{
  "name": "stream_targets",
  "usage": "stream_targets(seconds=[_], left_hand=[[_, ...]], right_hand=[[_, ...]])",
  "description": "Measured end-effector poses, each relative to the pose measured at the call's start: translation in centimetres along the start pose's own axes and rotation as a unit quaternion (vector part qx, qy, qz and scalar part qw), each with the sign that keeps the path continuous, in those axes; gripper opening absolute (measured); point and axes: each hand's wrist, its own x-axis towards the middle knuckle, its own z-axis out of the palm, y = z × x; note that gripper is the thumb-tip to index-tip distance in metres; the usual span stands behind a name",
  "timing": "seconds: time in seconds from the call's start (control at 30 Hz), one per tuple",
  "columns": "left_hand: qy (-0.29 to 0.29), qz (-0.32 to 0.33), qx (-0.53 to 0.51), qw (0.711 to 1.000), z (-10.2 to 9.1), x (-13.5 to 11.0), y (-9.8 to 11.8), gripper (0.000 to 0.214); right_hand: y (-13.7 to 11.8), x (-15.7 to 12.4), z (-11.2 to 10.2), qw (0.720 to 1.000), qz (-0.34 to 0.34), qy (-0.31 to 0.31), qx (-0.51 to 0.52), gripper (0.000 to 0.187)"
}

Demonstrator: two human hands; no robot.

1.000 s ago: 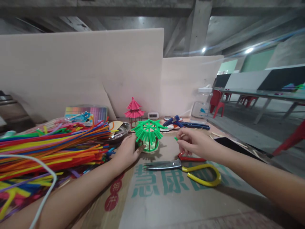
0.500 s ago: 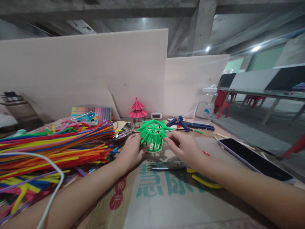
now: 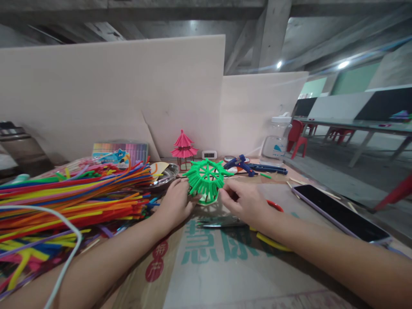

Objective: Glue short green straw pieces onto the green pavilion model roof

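Observation:
A small green pipe-cleaner pavilion (image 3: 206,181) stands on the table, with a ring of drooping strips, a spoked open top, brown posts and a round base. My left hand (image 3: 175,201) is closed at its left side, the fingertips partly hidden behind the roof edge. On the opposite side, my right hand (image 3: 244,201) is curled, with thumb and fingers pinching at the lower right roof edge. Scissors (image 3: 222,222) with red handles lie beneath the right hand and wrist. Behind stands a pink model pavilion (image 3: 183,146) with a pointed roof.
Piles of coloured pipe cleaners (image 3: 74,193) cover the left, crossed by a white cable (image 3: 75,240). A metal bowl (image 3: 167,176), blue glue gun (image 3: 241,164), small digital clock (image 3: 209,155) and clear bottle (image 3: 277,141) stand behind. A phone (image 3: 341,214) lies at right.
My right hand has shifted slightly left and turned, its fingers more curled against the roof edge. More of the red scissor handle shows. The left hand stays at the pavilion's left side.

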Motion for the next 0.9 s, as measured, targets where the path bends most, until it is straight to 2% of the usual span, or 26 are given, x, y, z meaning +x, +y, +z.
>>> stream_targets(seconds=[0.37,0.57,0.67,0.8,0.9], left_hand=[[-0.003,0.001,0.003,1.0,0.1,-0.1,-0.1,0.02],[0.003,-0.001,0.002,1.0,0.2,-0.1,-0.2,0.022],[-0.003,0.01,-0.001,1.0,0.1,0.0,-0.1,0.024],[-0.002,0.007,0.0,1.0,-0.1,0.0,0.1,0.026],[-0.005,0.003,0.009,1.0,0.1,-0.1,0.0,0.026]], right_hand=[[0.0,0.3,0.0,0.998,0.004,-0.042,-0.042,0.029],[0.1,0.1,-0.7,0.998,-0.036,-0.021,-0.036,0.03],[1.0,0.2,-1.3,0.994,-0.106,0.019,-0.025,0.022],[2.3,0.3,-1.5,0.965,-0.237,0.092,-0.063,0.02],[2.7,0.1,-1.2,0.952,-0.274,0.097,-0.094,0.024]])
